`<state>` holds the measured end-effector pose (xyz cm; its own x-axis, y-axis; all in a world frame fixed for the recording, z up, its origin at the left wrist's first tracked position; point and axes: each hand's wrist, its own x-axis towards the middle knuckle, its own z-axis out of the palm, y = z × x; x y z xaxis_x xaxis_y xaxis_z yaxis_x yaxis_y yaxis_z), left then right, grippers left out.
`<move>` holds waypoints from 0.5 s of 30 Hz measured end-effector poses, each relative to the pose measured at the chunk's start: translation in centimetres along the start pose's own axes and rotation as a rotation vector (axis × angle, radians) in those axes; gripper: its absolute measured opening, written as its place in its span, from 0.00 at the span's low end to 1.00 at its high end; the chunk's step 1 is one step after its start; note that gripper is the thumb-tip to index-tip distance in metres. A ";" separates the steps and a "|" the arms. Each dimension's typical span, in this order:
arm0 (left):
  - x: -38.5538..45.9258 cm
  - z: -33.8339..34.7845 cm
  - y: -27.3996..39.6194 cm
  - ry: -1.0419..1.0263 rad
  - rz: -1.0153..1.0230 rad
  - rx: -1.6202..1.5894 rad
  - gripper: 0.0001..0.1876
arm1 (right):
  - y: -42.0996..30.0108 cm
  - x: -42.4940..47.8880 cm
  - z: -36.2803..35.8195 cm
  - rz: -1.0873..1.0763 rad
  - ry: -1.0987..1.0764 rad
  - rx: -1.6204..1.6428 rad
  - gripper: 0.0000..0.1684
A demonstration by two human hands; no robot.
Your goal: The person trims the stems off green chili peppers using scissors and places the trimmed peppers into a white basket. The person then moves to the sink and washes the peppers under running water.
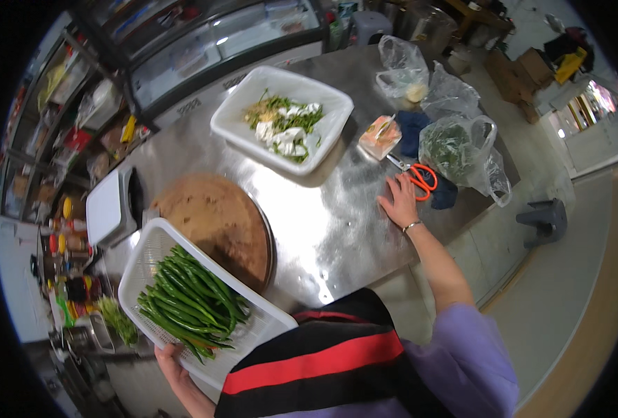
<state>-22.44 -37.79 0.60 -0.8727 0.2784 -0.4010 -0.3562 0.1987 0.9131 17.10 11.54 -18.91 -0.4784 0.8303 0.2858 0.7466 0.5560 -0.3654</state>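
Note:
My left hand (170,359) grips the lower edge of a white perforated plastic basket (268,314), which is tilted against my striped apron. Long green chili peppers (191,298) lie in a heap inside it. My right hand (402,202) is on the steel table (314,230) with fingers spread, its fingertips beside the orange handles of a pair of scissors (422,181). Whether they touch the handles is hard to tell. Partly under the basket's upper rim is a round wooden chopping board (209,214).
A white plastic tub (282,166) holds chopped greens and white pieces. Around the scissors are a tissue pack (381,137), a dark cloth (412,133) and a plastic bag of greens (450,149). A scale-like white-topped device (111,206) stands left. A grey stool (544,222) is on the floor.

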 end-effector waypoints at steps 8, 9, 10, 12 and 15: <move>-8.6 -11.4 -8.9 0.329 -0.005 -0.092 0.25 | -8.7 -4.8 0.1 -0.094 -0.085 0.343 0.26; -9.3 -13.3 -11.0 0.337 0.032 -0.073 0.25 | -10.4 -5.8 0.3 -0.107 -0.124 0.402 0.26; -9.6 -12.8 -10.7 0.404 -0.074 -0.106 0.25 | -11.5 -6.6 0.5 -0.117 -0.156 0.437 0.26; -9.8 -11.2 -9.3 0.422 -0.163 -0.047 0.24 | -13.4 -8.3 0.5 -0.124 -0.206 0.484 0.26; -8.4 -7.9 -7.3 0.412 -0.200 0.051 0.24 | -14.8 -10.9 2.8 -0.170 -0.240 0.540 0.25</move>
<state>-15.15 -48.95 -2.10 -0.8521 -0.1651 -0.4966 -0.5233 0.2596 0.8116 9.97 -5.67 -19.12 -0.7079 0.6789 0.1948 0.3412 0.5702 -0.7473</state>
